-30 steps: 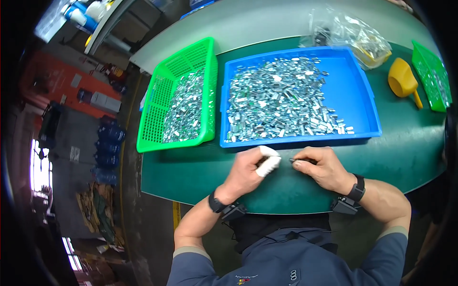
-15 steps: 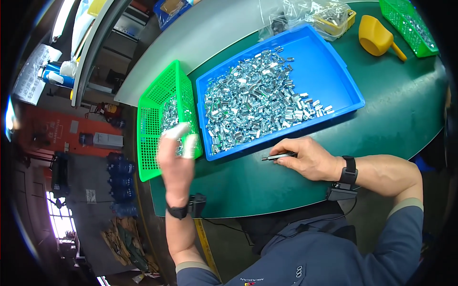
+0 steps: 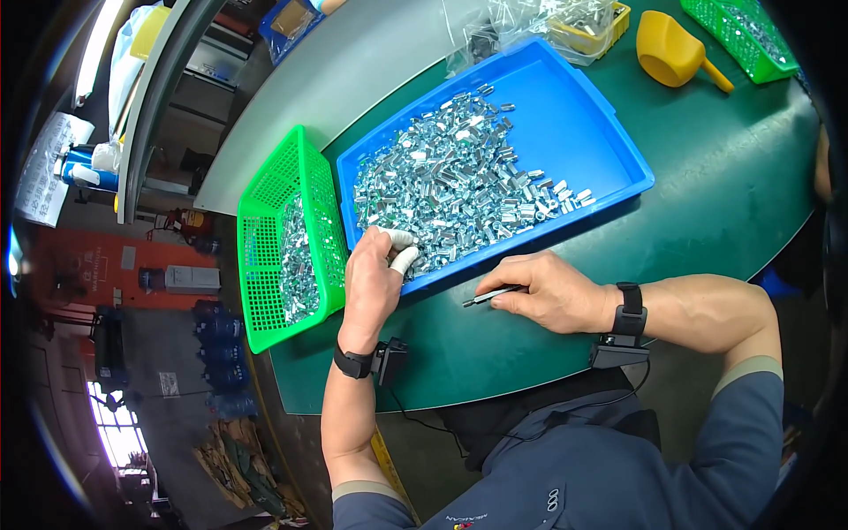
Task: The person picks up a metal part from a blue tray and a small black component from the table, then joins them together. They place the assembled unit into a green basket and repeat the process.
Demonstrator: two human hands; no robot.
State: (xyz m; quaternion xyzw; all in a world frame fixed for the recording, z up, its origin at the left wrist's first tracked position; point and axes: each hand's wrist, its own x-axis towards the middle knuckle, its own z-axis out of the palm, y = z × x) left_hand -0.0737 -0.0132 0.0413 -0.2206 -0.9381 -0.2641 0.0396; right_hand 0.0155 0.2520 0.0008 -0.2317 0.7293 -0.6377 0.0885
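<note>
1. Our left hand (image 3: 375, 281) reaches over the blue tray (image 3: 618, 150) rim, taped fingers (image 3: 404, 258) curled on the metal parts (image 3: 450, 185); any grasp is hidden.
2. Our right hand (image 3: 548, 291) pinches a thin metal tool (image 3: 488, 296) flat on the green counter (image 3: 724, 203).

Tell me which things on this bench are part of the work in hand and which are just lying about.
In use:
left hand reaching into the blue tray
small metal parts in that tray
right hand holding a thin tool
green basket beside the tray, holding more parts

Lying about:
yellow scoop
second green basket
clear plastic bags
</note>
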